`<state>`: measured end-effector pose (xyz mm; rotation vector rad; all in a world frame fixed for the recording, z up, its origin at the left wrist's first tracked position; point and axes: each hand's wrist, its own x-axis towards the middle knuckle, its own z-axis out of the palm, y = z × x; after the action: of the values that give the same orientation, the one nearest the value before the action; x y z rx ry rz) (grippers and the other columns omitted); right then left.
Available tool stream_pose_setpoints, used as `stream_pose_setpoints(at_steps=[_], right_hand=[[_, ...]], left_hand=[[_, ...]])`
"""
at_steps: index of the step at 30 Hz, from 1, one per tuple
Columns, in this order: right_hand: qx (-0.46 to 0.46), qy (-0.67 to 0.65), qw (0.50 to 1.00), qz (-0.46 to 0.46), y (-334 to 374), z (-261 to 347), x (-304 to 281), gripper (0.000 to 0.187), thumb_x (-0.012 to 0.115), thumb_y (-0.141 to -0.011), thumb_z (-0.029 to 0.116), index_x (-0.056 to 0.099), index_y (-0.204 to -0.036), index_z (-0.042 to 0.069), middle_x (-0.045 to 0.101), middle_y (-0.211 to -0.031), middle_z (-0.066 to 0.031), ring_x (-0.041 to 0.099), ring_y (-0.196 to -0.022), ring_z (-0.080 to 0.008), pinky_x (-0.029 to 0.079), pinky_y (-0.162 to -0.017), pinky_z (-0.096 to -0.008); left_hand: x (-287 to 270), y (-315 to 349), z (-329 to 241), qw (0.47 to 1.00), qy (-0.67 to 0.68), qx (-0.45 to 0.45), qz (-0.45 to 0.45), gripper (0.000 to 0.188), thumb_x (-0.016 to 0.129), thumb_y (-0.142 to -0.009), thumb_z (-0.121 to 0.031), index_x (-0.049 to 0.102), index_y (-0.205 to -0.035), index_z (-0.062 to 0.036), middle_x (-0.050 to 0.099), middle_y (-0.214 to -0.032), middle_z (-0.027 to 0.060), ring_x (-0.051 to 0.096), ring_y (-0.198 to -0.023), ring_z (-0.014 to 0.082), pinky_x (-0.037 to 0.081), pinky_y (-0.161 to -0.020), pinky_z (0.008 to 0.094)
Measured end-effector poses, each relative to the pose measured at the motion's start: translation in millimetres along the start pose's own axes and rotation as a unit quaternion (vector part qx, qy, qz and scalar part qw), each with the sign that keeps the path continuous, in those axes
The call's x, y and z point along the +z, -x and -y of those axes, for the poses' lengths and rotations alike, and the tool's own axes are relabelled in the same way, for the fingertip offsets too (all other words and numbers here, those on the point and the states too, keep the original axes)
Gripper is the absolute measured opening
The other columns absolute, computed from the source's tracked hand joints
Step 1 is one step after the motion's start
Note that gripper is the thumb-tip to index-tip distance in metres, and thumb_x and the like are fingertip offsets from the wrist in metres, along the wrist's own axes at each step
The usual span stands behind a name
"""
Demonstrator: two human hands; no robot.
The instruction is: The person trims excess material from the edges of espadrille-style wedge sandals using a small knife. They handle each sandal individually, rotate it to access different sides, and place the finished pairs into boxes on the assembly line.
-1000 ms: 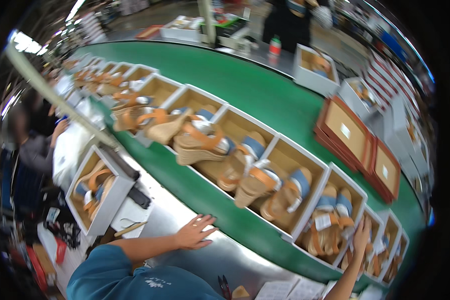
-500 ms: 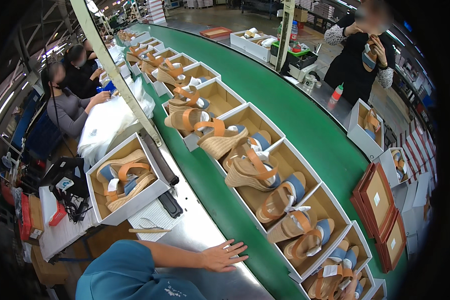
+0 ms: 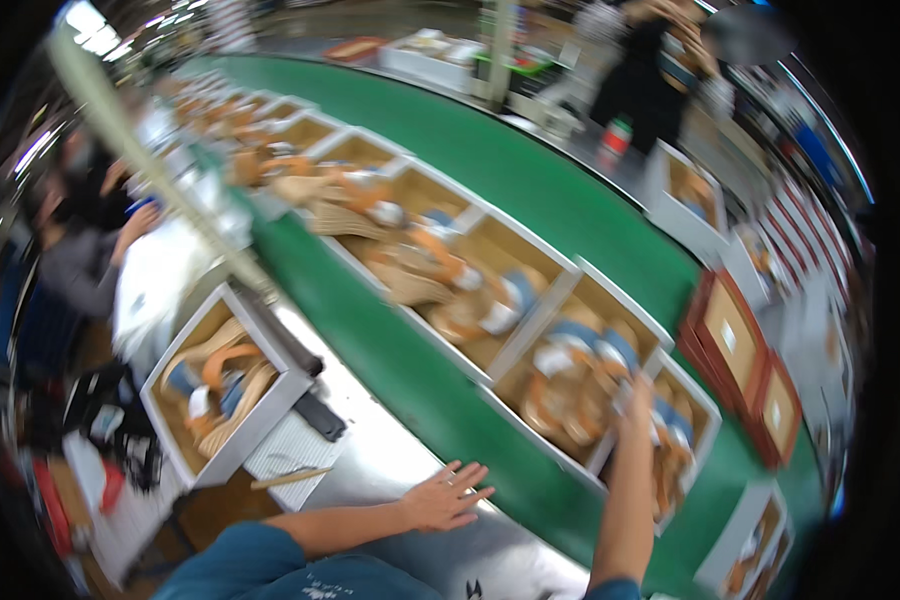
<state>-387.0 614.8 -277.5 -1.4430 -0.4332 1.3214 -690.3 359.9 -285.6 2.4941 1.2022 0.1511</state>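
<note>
My left hand rests on the edge of the metal worktop, fingers spread and holding nothing. My right arm reaches over the green conveyor belt. At its end my right hand is smeared by motion at the wall between two white shoe boxes; its grip does not show. Left of that hand is a box with a pair of sandals, tan with blue straps and white wrapping. More sandals lie in the box just to its right. Blurred wedge sandals fill the boxes further up the belt.
A white box with wedge sandals stands at the left of the worktop, near a thin wooden-handled tool. Red-brown box lids lean beyond the belt. A metal post rises at left. Co-workers stand at the far right and sit at left.
The view has swung, and the boxes sit further left and up in it. My right arm now shows fully, reaching to the boxes. My left hand stays flat on the worktop edge.
</note>
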Motion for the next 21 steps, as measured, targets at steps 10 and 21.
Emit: stream_pose_setpoints(at_steps=[10,21], right_hand=[[-0.353,0.268,0.892,-0.082,59.0,-0.9,101.2,0.046,0.055,-0.096,0.028,0.050,-0.133,0.002,0.062,-0.116,-0.0196,0.061,-0.103,-0.0327,0.047,-0.091,-0.0391],[-0.150,0.677,0.706,-0.144,126.7,25.9,-14.3,0.043,0.053,-0.090,0.038,0.069,-0.090,-0.002,0.068,-0.090,-0.0276,0.067,-0.086,-0.0415,0.053,-0.079,-0.0490]], left_hand=[[3.7,-10.3,-2.4,0.999,-0.020,0.018,-0.036,0.056,0.055,-0.092,-0.047,0.053,-0.137,-0.0144,0.042,-0.146,0.0210,0.037,-0.137,0.0335,0.027,-0.113,0.0500],[6.4,-4.7,-0.2,0.996,0.001,0.031,-0.079,0.054,0.056,-0.091,-0.046,0.056,-0.135,-0.0136,0.041,-0.146,0.0231,0.037,-0.137,0.0352,0.025,-0.114,0.0484]])
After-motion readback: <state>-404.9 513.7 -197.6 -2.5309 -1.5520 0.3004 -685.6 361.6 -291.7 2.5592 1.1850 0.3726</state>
